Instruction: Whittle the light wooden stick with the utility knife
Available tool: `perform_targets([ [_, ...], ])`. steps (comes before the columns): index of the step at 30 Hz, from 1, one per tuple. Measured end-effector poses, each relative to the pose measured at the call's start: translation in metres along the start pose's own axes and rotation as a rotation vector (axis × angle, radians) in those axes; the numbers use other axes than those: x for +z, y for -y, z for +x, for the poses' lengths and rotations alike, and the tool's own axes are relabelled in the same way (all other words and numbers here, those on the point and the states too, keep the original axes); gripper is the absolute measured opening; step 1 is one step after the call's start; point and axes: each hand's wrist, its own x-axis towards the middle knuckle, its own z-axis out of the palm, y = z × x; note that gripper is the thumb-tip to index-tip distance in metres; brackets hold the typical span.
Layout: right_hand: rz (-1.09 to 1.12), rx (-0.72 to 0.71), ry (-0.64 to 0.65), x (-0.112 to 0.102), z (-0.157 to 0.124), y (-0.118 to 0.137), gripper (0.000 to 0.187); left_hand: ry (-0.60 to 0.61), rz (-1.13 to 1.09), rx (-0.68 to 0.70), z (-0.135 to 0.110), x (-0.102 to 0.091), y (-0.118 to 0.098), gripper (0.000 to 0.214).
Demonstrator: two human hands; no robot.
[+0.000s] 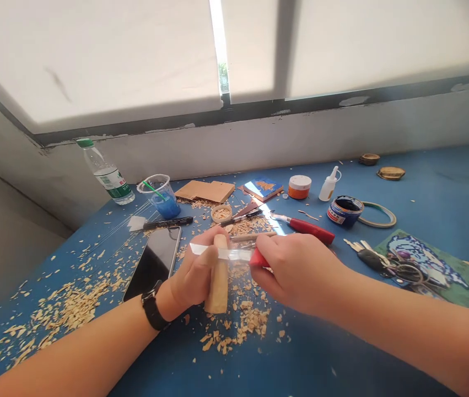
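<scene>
A pale block of wood point(217, 286) stands roughly lengthwise in my left hand point(195, 273), whose fingers are wrapped round it. My right hand point(286, 264) grips the red handle of a carving knife point(236, 254). Its bright blade lies across the upper part of the wood, and my left thumb rests against the blade. Wood shavings point(246, 325) are scattered on the blue table point(292, 358) below the block. A second red-handled knife point(311, 229) lies just beyond my right hand.
Left of my hands lie a phone point(154, 259) and a black marker point(168, 223). Behind stand a water bottle point(112, 179), a plastic cup point(166, 204) of blue liquid, an orange jar point(299, 187), a glue bottle point(327, 187) and a dark jar point(344, 212). Keys point(403, 270) lie at right.
</scene>
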Motion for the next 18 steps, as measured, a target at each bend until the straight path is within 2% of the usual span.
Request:
perform_targets([
  [4,-0.003,0.044,0.094,-0.021,-0.012,0.020,0.021,-0.014,-0.077,0.029,-0.005,0.002,0.002,0.059],
  [6,-0.023,0.073,0.095,-0.024,-0.016,0.028,0.021,-0.007,-0.127,0.023,-0.007,0.003,-0.001,0.058],
  [9,-0.038,0.044,0.025,-0.018,-0.018,0.032,0.020,0.024,-0.205,0.006,-0.010,0.004,-0.006,0.056],
  [14,-0.007,-0.078,-0.130,0.001,-0.017,0.028,0.017,0.049,-0.237,0.119,-0.012,0.004,-0.007,0.059],
  [18,-0.046,-0.099,-0.224,0.012,-0.016,0.024,0.018,0.080,-0.228,0.151,-0.007,0.004,-0.004,0.055],
])
